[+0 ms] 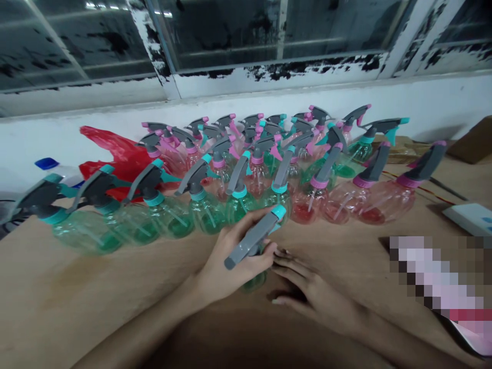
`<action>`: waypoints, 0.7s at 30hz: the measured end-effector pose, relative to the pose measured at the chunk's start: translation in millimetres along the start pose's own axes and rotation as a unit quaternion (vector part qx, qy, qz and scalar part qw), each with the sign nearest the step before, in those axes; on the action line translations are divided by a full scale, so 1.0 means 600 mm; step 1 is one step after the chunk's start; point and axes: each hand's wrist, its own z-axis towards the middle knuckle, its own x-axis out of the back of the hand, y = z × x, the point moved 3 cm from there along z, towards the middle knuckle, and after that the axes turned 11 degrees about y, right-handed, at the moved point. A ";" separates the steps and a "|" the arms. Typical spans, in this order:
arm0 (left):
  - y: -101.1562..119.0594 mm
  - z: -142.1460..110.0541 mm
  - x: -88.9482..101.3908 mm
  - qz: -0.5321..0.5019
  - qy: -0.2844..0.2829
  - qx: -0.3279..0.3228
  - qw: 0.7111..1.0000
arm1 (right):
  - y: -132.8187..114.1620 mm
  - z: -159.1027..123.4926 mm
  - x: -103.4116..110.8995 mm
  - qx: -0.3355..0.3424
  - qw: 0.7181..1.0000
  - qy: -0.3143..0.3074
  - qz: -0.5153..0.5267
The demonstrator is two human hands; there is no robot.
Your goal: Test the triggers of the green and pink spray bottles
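Observation:
My left hand (226, 256) is wrapped round the neck of a green spray bottle (253, 241) with a grey trigger head and teal nozzle. Most of that bottle's body is hidden under the hand. To its right, my right hand (307, 282) lies low over the table with fingers stretched out, fingertips close to the bottle; whether they touch it I cannot tell. Just beyond stands a row of spray bottles, green ones (209, 212) with teal collars at the left and middle, pink ones (348, 205) with pink collars at the right.
More pink and green spray bottles (257, 169) crowd behind the front row. A red plastic bag (119, 154) and a blue-capped bottle (57, 169) are at back left. A cardboard box (474, 141), a white power strip (471, 218) and a blurred-out flat object (442, 287) lie right.

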 end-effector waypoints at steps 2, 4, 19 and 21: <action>-0.005 -0.002 -0.001 -0.012 0.007 -0.002 1.000 | 0.001 -0.001 -0.001 -0.003 1.000 0.001 0.001; -0.011 -0.004 0.002 0.012 0.036 -0.004 0.999 | 0.003 -0.002 -0.002 -0.005 1.000 0.005 0.001; -0.032 -0.117 0.082 0.015 0.053 0.079 0.995 | 0.008 -0.012 -0.015 -0.003 0.999 0.010 -0.052; -0.035 -0.146 0.111 0.023 0.084 0.055 0.995 | 0.008 -0.012 -0.017 -0.003 0.997 0.017 -0.070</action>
